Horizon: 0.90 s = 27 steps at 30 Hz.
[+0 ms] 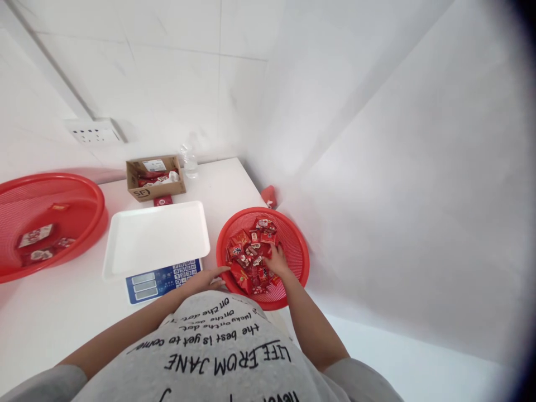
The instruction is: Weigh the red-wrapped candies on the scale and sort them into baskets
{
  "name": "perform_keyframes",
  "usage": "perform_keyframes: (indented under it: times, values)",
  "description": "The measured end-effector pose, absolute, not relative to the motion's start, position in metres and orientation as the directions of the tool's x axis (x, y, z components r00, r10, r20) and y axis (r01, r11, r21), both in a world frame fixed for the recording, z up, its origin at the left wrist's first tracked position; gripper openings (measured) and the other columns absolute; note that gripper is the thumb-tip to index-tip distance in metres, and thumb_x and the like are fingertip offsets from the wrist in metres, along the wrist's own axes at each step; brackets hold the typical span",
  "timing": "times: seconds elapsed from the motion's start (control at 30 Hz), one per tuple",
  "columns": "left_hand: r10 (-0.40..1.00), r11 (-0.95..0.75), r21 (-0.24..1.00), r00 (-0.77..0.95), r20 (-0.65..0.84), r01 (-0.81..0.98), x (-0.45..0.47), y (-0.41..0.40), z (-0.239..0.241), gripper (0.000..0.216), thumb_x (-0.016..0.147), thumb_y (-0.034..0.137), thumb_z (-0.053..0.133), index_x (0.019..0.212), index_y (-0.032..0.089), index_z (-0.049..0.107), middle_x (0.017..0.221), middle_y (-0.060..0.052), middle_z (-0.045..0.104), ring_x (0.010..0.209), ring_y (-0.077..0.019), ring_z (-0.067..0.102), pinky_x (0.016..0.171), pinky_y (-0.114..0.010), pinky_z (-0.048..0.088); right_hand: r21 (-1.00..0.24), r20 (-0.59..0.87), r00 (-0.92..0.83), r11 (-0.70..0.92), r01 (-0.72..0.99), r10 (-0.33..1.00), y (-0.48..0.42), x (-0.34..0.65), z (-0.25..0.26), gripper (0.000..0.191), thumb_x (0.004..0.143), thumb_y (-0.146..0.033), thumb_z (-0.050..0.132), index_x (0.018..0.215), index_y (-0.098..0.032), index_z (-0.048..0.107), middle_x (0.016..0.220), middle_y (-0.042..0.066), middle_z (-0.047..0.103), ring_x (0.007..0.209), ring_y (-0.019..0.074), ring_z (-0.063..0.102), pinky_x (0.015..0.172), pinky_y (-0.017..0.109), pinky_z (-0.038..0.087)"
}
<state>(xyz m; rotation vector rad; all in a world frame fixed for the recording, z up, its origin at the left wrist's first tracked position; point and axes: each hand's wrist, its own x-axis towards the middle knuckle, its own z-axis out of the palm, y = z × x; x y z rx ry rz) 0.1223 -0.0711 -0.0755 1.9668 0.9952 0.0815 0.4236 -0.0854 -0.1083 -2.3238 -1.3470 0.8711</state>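
A round red plastic basket (296, 234) holds several small red snack packets (251, 245) with printed wrappers. My right hand (277, 261) reaches inside on the right, its fingers apart and touching packets. My left hand (213, 278) is at the near-left rim, with its fingers around the edge and one fingertip beside a larger red packet (240, 278). Some of the left fingers are hidden behind the rim and the shirt.
Left of the basket stands a weighing scale with a white tray (157, 237) and blue keypad panel (163, 281). Behind are a cardboard box (161, 192) of red packets and a clear plastic bottle (190, 162). A larger red basket (94, 206) sits far left. White walls border the table.
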Motion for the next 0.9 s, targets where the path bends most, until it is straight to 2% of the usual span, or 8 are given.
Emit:
perform_keyframes:
  times: [0.13,0.23,0.33,0.43,0.6,0.67,0.77,0.9]
  values:
    - [0.584,-0.243,0.750,0.710,-0.393,0.615,0.122,-0.067,-0.067,0.055,0.085,0.047,0.042,0.135,0.023,0.043,0.105,-0.006,0.069,0.093,-0.0255,0.064,0.080,-0.034,0.047,-0.546,-0.408,0.332,-0.519,0.658,0.851,-0.090,0.401,-0.120,0.085,0.065,-0.034,0.068,0.140,-0.023,0.030,0.153,0.015,0.002,0.136,0.0366,0.018,0.103,0.053,0.026]
    - [0.592,-0.227,0.760,0.706,-0.388,0.608,0.122,-0.068,-0.066,0.054,0.085,0.045,0.043,0.134,0.024,0.043,0.111,-0.005,0.067,0.098,-0.0241,0.063,0.084,-0.032,0.046,-0.561,-0.402,0.278,-0.475,0.678,0.872,-0.096,0.388,-0.118,0.080,0.065,-0.028,0.068,0.138,-0.025,0.034,0.153,0.013,-0.002,0.137,0.0360,0.017,0.104,0.050,0.027]
    - [0.606,-0.221,0.753,0.692,-0.391,0.619,0.124,-0.071,-0.068,0.053,0.084,0.044,0.045,0.133,0.025,0.044,0.109,-0.004,0.068,0.095,-0.0234,0.064,0.081,-0.030,0.047,-0.623,-0.387,0.181,-0.401,0.672,0.904,-0.103,0.377,-0.111,0.075,0.069,-0.029,0.065,0.137,-0.027,0.035,0.153,0.009,-0.005,0.137,0.0321,0.020,0.105,0.045,0.027]
    - [0.615,-0.221,0.743,0.682,-0.397,0.632,0.126,-0.072,-0.069,0.053,0.084,0.045,0.045,0.132,0.024,0.046,0.102,-0.006,0.070,0.088,-0.0237,0.065,0.078,-0.032,0.048,-0.678,-0.400,0.107,-0.373,0.633,0.910,-0.108,0.366,-0.104,0.069,0.075,-0.035,0.060,0.138,-0.028,0.034,0.153,0.008,0.000,0.137,0.0279,0.022,0.107,0.042,0.026]
    - [0.602,-0.222,0.706,0.664,-0.444,0.673,0.130,-0.071,-0.058,0.055,0.083,0.046,0.045,0.132,0.022,0.046,0.098,-0.008,0.070,0.083,-0.0247,0.066,0.073,-0.034,0.048,-0.750,-0.363,0.052,-0.325,0.576,0.930,-0.104,0.357,-0.101,0.064,0.079,-0.041,0.053,0.137,-0.019,0.037,0.144,0.012,0.032,0.136,0.0238,0.024,0.109,0.041,0.024]
    - [0.593,-0.219,0.712,0.670,-0.446,0.667,0.131,-0.072,-0.052,0.054,0.084,0.046,0.044,0.132,0.022,0.046,0.099,-0.008,0.070,0.082,-0.0244,0.065,0.073,-0.034,0.048,-0.750,-0.350,0.067,-0.323,0.577,0.934,-0.099,0.355,-0.101,0.066,0.077,-0.041,0.055,0.136,-0.019,0.037,0.145,0.012,0.032,0.136,0.0238,0.024,0.109,0.041,0.024]
    - [0.606,-0.217,0.724,0.671,-0.426,0.655,0.132,-0.073,-0.049,0.052,0.084,0.043,0.044,0.132,0.022,0.046,0.099,-0.007,0.070,0.085,-0.0251,0.065,0.074,-0.035,0.047,-0.718,-0.349,0.090,-0.328,0.614,0.933,-0.092,0.351,-0.101,0.073,0.072,-0.039,0.060,0.138,-0.019,0.034,0.149,0.012,0.020,0.138,0.0259,0.019,0.109,0.040,0.024]
    - [0.613,-0.229,0.706,0.663,-0.430,0.670,0.132,-0.076,-0.056,0.051,0.085,0.043,0.046,0.132,0.025,0.045,0.100,-0.006,0.070,0.089,-0.0242,0.065,0.077,-0.034,0.047,-0.685,-0.349,0.099,-0.326,0.651,0.932,-0.084,0.344,-0.102,0.072,0.069,-0.023,0.059,0.137,-0.019,0.034,0.149,0.012,0.017,0.137,0.0259,0.020,0.109,0.037,0.024]
